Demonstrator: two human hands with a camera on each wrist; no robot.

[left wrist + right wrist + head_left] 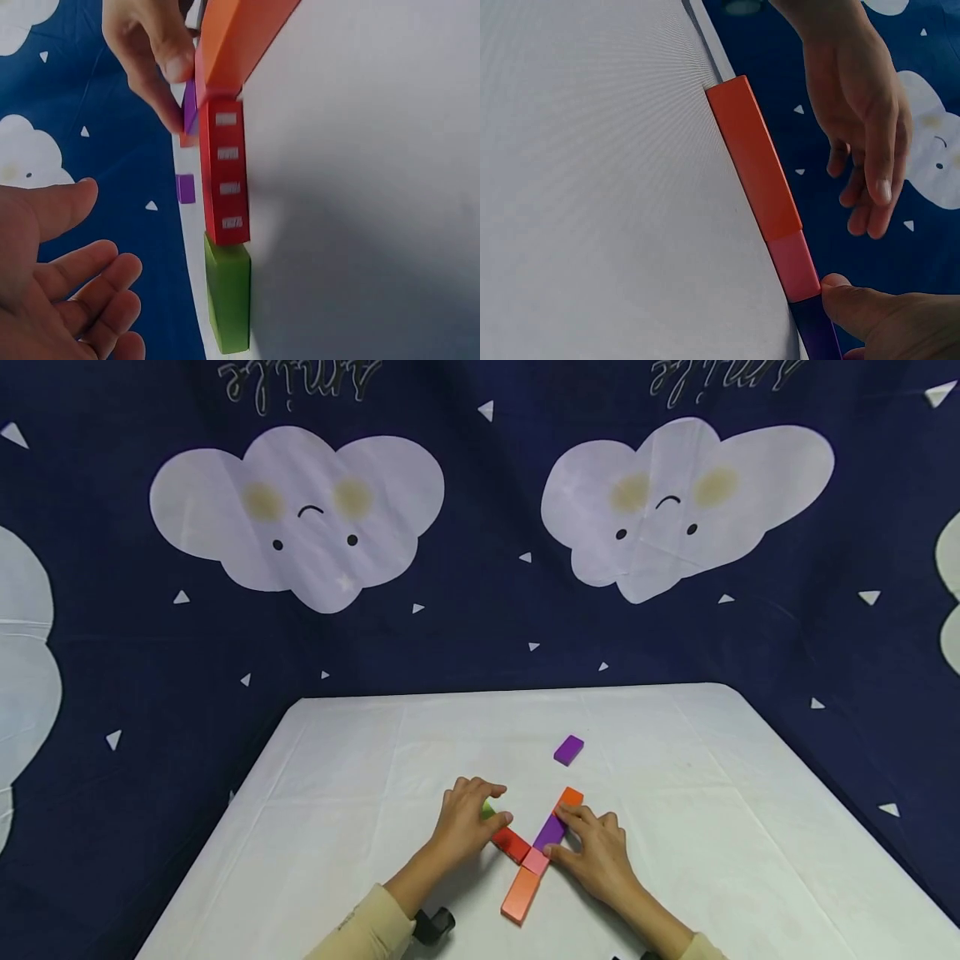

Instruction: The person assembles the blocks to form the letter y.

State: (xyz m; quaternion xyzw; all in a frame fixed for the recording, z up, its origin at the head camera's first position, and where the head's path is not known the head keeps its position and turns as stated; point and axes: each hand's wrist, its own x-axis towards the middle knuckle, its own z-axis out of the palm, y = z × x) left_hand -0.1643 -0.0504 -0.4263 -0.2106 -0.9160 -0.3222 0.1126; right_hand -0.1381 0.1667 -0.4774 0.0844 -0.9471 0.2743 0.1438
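My right hand (pixel 594 850) lies flat over the purple block (pixel 550 832), its fingers straight and its thumb tip pressing where that block meets the pink block (pixel 536 861), which I judge keeps the diagonal row tight while it is lined up. My left hand (pixel 467 823) rests relaxed and holds nothing, its fingers beside the red block (pixel 512 844) and partly over the green block (pixel 228 300), seemingly steadying that shorter arm. The blocks are flat rectangular pieces laid end to end, with an orange block (pixel 521 895) nearest the front edge of the table (pixel 360 752) and another orange piece (pixel 571 797) at the far end. A second purple block (pixel 568 749) lies apart, toward the middle.
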